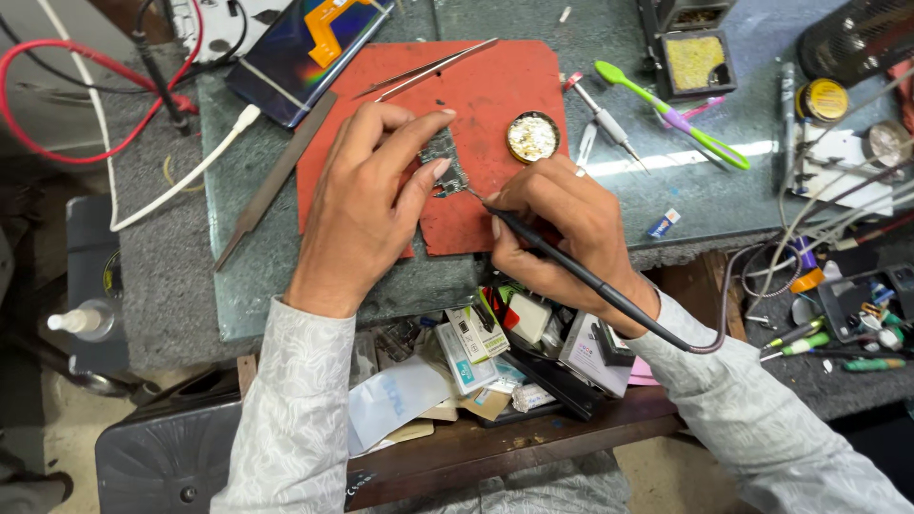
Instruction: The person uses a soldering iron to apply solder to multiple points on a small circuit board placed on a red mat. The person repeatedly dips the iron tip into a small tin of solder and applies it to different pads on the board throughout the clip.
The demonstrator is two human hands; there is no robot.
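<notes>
One small circuit board [444,157] lies on one red mat [495,86]; it is dark, with many tiny parts. The left hand [367,205] pinches its edges. The right hand [562,228] grips one black soldering iron [571,266], tip touching the board. One pair of tweezers [428,69] lies nearby.

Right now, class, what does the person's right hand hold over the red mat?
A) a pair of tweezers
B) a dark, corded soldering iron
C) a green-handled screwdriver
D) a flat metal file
B: the right hand grips a dark soldering iron, its tip at the small circuit board that the left hand steadies on the red mat.
</notes>
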